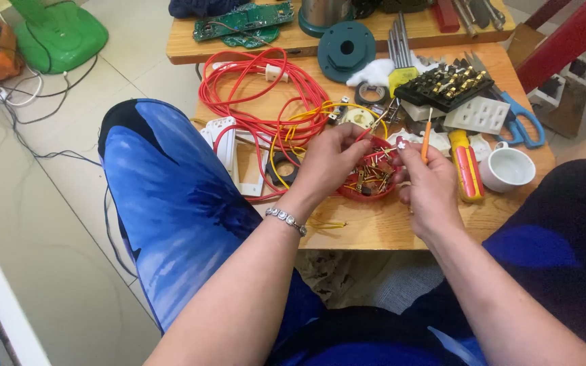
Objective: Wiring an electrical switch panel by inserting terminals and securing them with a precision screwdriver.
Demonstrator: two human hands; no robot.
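Note:
My left hand [330, 163] reaches over a small red bowl [367, 177] full of brass screws and small metal parts, its fingers pinching something tiny that I cannot make out. My right hand [428, 183] is closed around a thin orange-handled screwdriver [426, 139], held upright beside the bowl, and also seems to hold a small white part at its fingertips. A silver bracelet circles my left wrist. Both hands rest over the low wooden table [374, 227].
A red cable coil [259, 95] lies left of the bowl beside white switch plates [228, 146]. To the right: a black terminal block [445, 85], blue scissors [523, 122], a white cup [508, 167], a red-yellow tool [467, 166]. A green circuit board [242, 20] sits behind.

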